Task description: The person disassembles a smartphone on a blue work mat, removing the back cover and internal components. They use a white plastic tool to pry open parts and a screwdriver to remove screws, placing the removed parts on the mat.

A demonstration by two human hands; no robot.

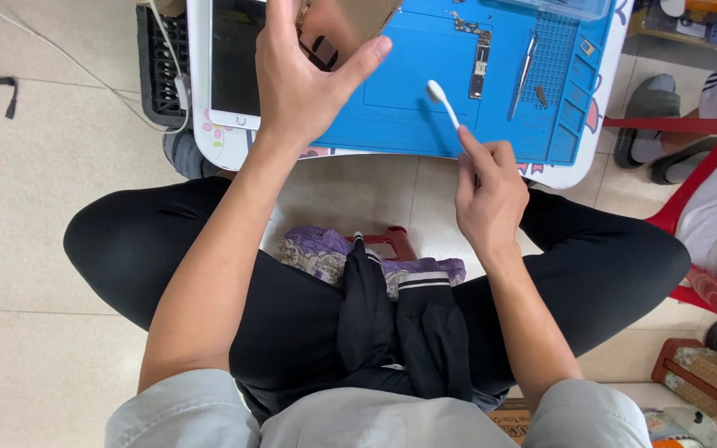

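Note:
My left hand (304, 79) grips a gold-coloured phone back housing (343, 29) and tilts it up over the left part of the blue work mat (412, 108). My right hand (487, 191) holds a white toothbrush (441, 101) by its handle, the brush head pointing up and left over the mat's near edge. A small circuit board (479, 70) lies on the mat just right of the housing. A tablet with a white frame and dark screen (238, 58) lies left of my left hand.
Metal tweezers (523, 75) and a small part (542, 97) rest on the mat's right side. The white low table (209, 145) stands over my crossed legs. Red plastic furniture (707, 207) and another person's sandalled feet (653, 124) are at right. A black crate (159, 66) sits at left.

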